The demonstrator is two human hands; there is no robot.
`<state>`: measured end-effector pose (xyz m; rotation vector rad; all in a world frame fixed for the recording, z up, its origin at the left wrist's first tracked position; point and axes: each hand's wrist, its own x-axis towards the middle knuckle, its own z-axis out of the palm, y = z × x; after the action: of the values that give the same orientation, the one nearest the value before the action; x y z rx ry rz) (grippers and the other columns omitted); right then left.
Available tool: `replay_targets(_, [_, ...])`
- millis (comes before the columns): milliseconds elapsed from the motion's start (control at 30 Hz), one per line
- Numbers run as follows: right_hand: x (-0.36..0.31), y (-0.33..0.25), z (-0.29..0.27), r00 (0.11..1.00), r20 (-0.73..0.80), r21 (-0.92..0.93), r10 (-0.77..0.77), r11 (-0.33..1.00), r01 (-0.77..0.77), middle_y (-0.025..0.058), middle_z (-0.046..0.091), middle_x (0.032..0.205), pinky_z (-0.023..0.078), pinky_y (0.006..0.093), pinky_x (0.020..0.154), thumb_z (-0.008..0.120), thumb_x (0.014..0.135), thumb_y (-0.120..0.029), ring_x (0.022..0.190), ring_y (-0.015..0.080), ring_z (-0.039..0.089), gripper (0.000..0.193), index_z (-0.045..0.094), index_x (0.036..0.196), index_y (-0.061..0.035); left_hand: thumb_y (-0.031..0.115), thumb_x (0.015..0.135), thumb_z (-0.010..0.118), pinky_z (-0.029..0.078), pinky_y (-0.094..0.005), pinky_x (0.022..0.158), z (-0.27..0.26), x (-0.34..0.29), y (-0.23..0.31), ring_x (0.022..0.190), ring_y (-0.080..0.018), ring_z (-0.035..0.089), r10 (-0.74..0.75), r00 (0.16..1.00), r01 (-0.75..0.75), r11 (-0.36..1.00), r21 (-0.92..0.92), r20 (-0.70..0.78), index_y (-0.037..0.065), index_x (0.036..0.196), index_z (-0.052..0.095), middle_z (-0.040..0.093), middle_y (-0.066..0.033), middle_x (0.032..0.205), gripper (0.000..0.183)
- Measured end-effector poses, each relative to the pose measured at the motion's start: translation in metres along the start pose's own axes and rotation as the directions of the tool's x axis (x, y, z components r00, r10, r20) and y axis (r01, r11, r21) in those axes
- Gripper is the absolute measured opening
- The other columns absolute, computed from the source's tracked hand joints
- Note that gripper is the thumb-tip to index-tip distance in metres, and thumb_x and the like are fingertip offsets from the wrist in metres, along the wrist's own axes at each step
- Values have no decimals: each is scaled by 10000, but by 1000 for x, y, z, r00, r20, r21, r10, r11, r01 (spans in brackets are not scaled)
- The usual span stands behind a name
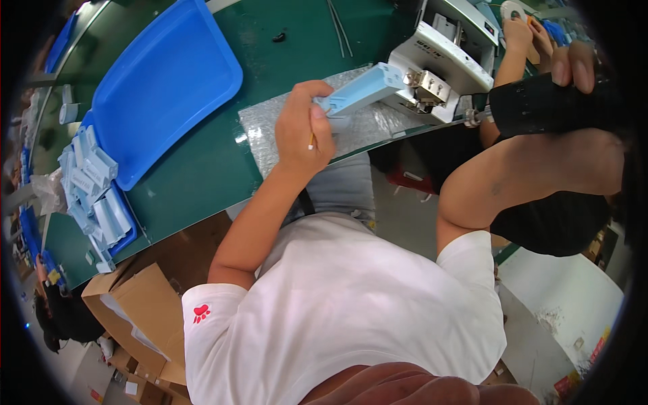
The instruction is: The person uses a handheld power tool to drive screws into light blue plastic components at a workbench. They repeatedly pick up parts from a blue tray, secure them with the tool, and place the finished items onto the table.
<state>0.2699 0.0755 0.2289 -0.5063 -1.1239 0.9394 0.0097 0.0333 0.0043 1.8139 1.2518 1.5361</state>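
Observation:
My left hand (307, 128) is closed around a light blue plastic housing (361, 91), long and trough-shaped. It is held tilted above a bubble-wrap sheet (260, 131), its far end close to the metal mechanism of a white screw feeder (442, 64). A thin whitish stick-like end shows below my left fingers; I cannot tell what it belongs to. At the right, my right hand (572, 67) is wrapped around a black electric screwdriver (533, 101). The screwdriver lies about level, its metal tip end toward the feeder's near side. Part of my right hand is lost in the dark rim.
A large blue tray (165, 88) stands on the green table (196, 185). Left of it, several light blue housings (88, 175) are heaped in a smaller blue tray. Metal tweezers (339, 27) lie farther back. A co-worker's hands (518, 37) are at the upper right; a cardboard box (145, 304) stands below left.

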Motion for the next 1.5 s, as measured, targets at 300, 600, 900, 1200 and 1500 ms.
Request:
replay_targets(300, [27, 15, -9, 988, -34, -360, -148, 924, 126, 189, 580, 1037, 500, 384, 755, 476, 869, -693, 782, 286, 566, 784, 558, 1141, 37, 66, 939, 445, 512, -394, 735, 5, 3, 0, 820, -338, 644, 60, 998, -60, 998, 23, 6, -19, 1048, 607, 665, -179, 1018, 213])
replay_targets(600, [-26, 12, 4, 998, -24, -46, 64, 997, -65, 163, 553, 992, 480, 384, 792, 488, 875, -693, 789, 272, 541, 746, 528, 1113, 13, 105, 968, 427, 517, -396, 794, 1, 3, 0, 897, -343, 654, 64, 997, -66, 997, 44, 50, -13, 1063, 602, 663, -189, 1040, 231])
replay_targets(900, [8, 26, 5, 985, -84, -59, 153, 986, -158, 162, 468, 881, 445, 416, 834, 456, 812, -801, 798, 277, 467, 832, 444, 999, 9, 87, 983, 414, 519, -390, 843, 0, 1, -1, 935, -335, 655, 66, 995, -68, 998, 18, 70, -5, 1080, 596, 665, -184, 1069, 226])
replay_targets(1200, [8, 48, 18, 991, -107, -40, 76, 996, -80, 147, 465, 843, 448, 390, 761, 489, 791, -843, 748, 256, 481, 876, 444, 984, 10, 60, 979, 409, 517, -389, 853, -1, 1, -2, 940, -336, 651, 68, 996, -69, 997, 21, 64, -8, 1089, 588, 661, -191, 1072, 221])
replay_targets(1500, [-11, 66, 15, 995, 49, 281, -82, 958, 65, 115, 498, 905, 452, 357, 686, 562, 801, -822, 702, 202, 504, 858, 463, 986, 9, 46, 981, 414, 512, -400, 862, -3, -2, -3, 939, -346, 641, 94, 993, -95, 996, 0, 72, -26, 1083, 580, 646, -205, 1064, 208])
